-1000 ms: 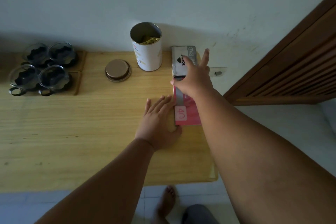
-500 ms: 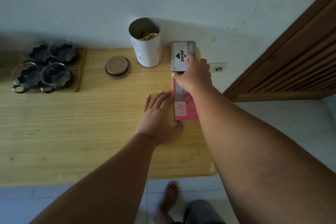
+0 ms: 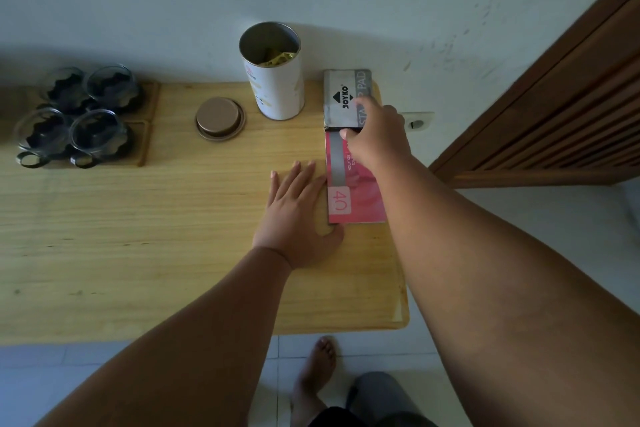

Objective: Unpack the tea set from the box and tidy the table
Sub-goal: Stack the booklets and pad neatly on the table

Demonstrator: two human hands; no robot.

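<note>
Compared with a second earlier, the right hand [image 3: 375,137] has drawn in its spread fingers and now curls them over the near end of the grey stamp pad [image 3: 341,97], with the thumb at its near edge. The left hand [image 3: 298,215] stays flat on the table [image 3: 138,236], fingers straight, touching the pink booklet [image 3: 360,194]. The glass cups [image 3: 74,114] stand on a wooden tray [image 3: 146,147] at far left.

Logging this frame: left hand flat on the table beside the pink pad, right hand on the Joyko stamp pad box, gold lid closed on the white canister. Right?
Not quite. The head view shows the white canister open; its gold lid lies on the table to the canister's left, apart from it. The rest stands.
</note>
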